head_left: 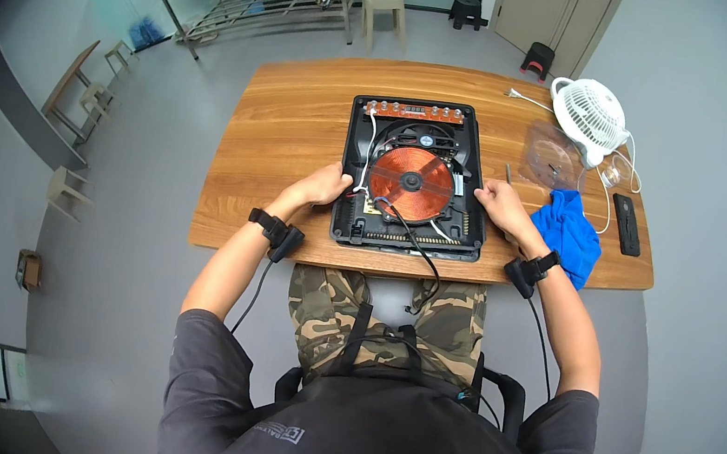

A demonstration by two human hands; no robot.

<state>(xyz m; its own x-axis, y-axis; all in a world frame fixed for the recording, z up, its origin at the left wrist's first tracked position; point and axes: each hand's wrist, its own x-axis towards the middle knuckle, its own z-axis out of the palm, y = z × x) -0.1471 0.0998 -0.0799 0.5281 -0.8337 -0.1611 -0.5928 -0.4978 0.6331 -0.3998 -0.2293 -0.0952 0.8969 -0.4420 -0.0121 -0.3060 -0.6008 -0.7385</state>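
An opened induction cooker lies on the wooden table in front of me, its black housing showing the inside. A round copper coil fills the middle, with a narrow orange circuit board along the far edge. White wires run at its left, and a black power cord hangs over the table's front edge. My left hand is closed at the housing's left side, fingers curled against the rim. On the opposite side, my right hand grips the right rim. Both hands' fingertips are partly hidden.
To the right lie a blue cloth, a black strip-shaped part and a clear plastic tray with small pieces. A white fan with its cord sits at the far right corner. Stools and a metal rack stand beyond the table.
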